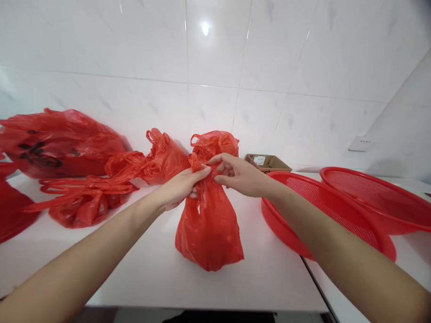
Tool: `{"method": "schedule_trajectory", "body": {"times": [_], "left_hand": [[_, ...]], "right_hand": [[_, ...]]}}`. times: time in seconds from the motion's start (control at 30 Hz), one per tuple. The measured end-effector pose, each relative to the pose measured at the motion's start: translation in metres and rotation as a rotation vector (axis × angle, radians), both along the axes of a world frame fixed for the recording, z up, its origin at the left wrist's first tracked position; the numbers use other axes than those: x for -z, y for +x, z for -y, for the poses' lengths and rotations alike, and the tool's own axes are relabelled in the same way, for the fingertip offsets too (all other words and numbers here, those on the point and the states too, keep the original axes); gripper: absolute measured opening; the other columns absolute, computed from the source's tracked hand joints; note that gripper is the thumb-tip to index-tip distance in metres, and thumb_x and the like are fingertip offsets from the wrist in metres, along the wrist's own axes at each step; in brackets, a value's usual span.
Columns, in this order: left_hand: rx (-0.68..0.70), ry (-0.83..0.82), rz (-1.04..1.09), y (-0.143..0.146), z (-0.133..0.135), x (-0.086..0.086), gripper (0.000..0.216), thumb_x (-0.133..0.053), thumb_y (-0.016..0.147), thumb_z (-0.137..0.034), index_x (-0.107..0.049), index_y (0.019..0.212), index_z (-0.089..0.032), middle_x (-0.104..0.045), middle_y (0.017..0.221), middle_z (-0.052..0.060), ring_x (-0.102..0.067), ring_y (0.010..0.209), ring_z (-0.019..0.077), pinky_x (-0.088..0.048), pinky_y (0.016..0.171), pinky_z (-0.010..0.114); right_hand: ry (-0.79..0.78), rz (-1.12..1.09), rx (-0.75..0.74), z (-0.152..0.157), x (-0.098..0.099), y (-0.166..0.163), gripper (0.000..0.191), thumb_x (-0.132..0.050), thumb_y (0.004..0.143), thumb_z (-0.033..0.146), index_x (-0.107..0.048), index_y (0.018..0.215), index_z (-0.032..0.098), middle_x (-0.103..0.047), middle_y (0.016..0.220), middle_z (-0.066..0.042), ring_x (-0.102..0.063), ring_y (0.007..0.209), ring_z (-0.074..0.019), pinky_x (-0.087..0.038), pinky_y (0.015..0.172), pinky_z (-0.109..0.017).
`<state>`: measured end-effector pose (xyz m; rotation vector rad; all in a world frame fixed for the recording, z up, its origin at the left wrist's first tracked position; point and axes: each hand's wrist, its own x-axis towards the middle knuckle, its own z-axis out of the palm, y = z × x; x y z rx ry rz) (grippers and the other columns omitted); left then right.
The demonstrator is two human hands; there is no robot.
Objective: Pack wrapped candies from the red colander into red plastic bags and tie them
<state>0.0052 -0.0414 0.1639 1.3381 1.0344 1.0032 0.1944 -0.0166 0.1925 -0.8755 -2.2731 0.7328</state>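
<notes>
A filled red plastic bag (213, 227) stands on the white table in front of me, its neck bunched up at the top. My left hand (181, 186) is closed around that neck, with the thumb lying across the gathered plastic. Just to the right, my right hand (239, 175) has its fingers loosely bent and apart, its fingertips close to the neck and my left thumb. I cannot make out whether they touch the plastic. What is inside the bag is hidden.
More red plastic bags stand behind, including a tied bag (221, 142), another bag (169, 160) and a large printed bag (60, 146). A loose bag (83, 206) lies left. On the right are two red plastic baskets (287, 230), (377, 195) and a cardboard box (275, 163).
</notes>
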Motion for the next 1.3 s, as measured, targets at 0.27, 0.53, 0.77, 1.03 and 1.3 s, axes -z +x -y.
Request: {"method": "schedule_trajectory", "body": {"times": [0.27,0.53,0.77,1.03,1.3], "left_hand": [[0.232,0.107,-0.097,-0.008,0.0,-0.003,0.032,-0.054,0.09,-0.042,-0.06,0.074,-0.015,-0.06,0.06,0.001,-0.055,0.053,0.0105,-0.048,0.056,0.024],[0.282,0.275,-0.306,-0.01,0.004,-0.005,0.011,-0.064,0.082,-0.026,-0.059,0.08,-0.017,-0.063,0.075,-0.001,-0.055,0.064,0.0093,-0.046,0.061,0.021],[-0.056,0.762,-0.806,-0.007,-0.001,0.019,0.027,-0.045,0.063,0.002,-0.053,0.079,-0.019,-0.061,0.072,-0.003,-0.056,0.064,0.0115,-0.038,0.054,0.021],[-0.038,0.898,-0.7,-0.008,-0.003,0.023,0.026,-0.051,0.081,-0.009,-0.062,0.102,-0.02,-0.066,0.105,0.004,-0.062,0.094,0.0164,-0.049,0.079,0.027],[-0.048,0.583,-0.894,-0.067,0.001,0.047,0.037,-0.039,0.096,-0.038,-0.067,0.081,-0.019,-0.07,0.079,0.001,-0.061,0.067,0.0145,-0.046,0.064,0.024]], "right_hand": [[0.098,-0.405,-0.052,0.043,0.015,-0.004,0.014,-0.057,0.088,0.02,-0.056,0.102,0.02,-0.059,0.086,0.0,-0.057,0.078,-0.0109,-0.05,0.071,-0.026],[-0.03,-0.547,0.039,0.014,0.046,-0.011,0.021,-0.044,0.097,0.032,-0.055,0.112,0.022,-0.064,0.102,-0.002,-0.058,0.101,-0.0131,-0.045,0.092,-0.031],[-0.361,-0.508,0.003,-0.002,0.087,-0.021,0.03,-0.045,0.094,0.034,-0.057,0.119,0.023,-0.062,0.111,-0.002,-0.057,0.103,-0.0162,-0.045,0.091,-0.031],[-0.326,-0.442,-0.072,0.006,0.097,-0.014,0.022,-0.048,0.093,0.035,-0.059,0.107,0.022,-0.057,0.08,0.002,-0.05,0.069,-0.0111,-0.04,0.064,-0.024],[-0.338,-0.458,0.366,-0.028,0.143,0.019,0.028,-0.047,0.085,0.044,-0.053,0.074,0.019,-0.061,0.076,0.001,-0.058,0.074,-0.0134,-0.044,0.067,-0.025]]}}
